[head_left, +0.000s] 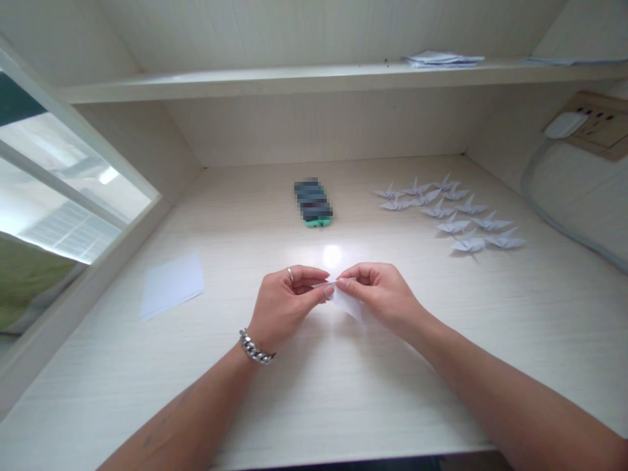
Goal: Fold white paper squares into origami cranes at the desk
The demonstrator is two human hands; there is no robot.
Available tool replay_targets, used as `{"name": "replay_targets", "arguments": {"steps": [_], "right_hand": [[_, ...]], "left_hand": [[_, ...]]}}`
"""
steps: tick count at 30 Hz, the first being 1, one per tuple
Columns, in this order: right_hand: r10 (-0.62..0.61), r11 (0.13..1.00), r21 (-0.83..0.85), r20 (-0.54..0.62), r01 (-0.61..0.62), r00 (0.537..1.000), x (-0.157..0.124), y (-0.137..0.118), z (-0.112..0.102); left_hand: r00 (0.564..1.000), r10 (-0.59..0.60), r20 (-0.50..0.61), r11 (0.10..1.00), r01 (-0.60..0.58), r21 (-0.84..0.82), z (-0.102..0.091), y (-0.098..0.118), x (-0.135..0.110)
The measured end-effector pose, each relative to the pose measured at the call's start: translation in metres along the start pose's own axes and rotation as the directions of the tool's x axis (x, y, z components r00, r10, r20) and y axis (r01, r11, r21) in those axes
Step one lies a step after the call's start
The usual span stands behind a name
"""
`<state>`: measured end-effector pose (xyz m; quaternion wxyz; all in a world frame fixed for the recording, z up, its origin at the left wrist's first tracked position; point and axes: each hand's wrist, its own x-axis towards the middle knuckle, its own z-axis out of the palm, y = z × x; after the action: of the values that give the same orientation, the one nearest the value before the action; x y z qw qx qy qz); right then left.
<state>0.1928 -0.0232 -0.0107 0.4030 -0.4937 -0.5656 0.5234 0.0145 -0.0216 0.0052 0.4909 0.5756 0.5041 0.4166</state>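
Note:
Between my two hands is a small folded piece of white paper (347,305), held just above the desk. My left hand (289,297), with a ring and a chain bracelet, pinches its left side between thumb and fingers. On the other side, the thumb and fingers of my right hand (380,291) close on the upper right part. The fingertips of both hands nearly meet and cover part of the folds. One loose flap points down toward me. Several white paper cranes (454,226) stand in a group on the desk at the back right.
A small stack of white paper sheets (173,286) lies at the left. Behind my hands is a phone (314,203) with a green edge. Folded papers (444,60) rest on the shelf (294,82) above. A cable (554,226) runs from a wall socket (601,127) at the right.

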Motion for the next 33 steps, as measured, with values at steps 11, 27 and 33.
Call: {"name": "replay_targets", "arguments": {"steps": [11, 27, 33], "right_hand": [[-0.014, 0.999, -0.046, -0.006, 0.014, 1.000, -0.0015, -0.0026, 0.0002], [-0.010, 1.000, -0.013, -0.007, 0.010, 1.000, -0.0004, -0.0010, -0.0058], [0.058, 0.991, 0.119, -0.029, -0.054, 0.998, 0.0008, 0.0009, -0.0076]], "left_hand": [[0.998, -0.058, 0.004, 0.997, 0.058, -0.059, 0.0002, 0.0035, 0.0007], [0.996, -0.084, 0.019, 0.965, 0.086, -0.250, -0.0028, 0.0002, -0.0006], [0.998, -0.065, -0.001, 0.937, 0.061, -0.343, -0.0079, -0.0025, 0.0022]]}}
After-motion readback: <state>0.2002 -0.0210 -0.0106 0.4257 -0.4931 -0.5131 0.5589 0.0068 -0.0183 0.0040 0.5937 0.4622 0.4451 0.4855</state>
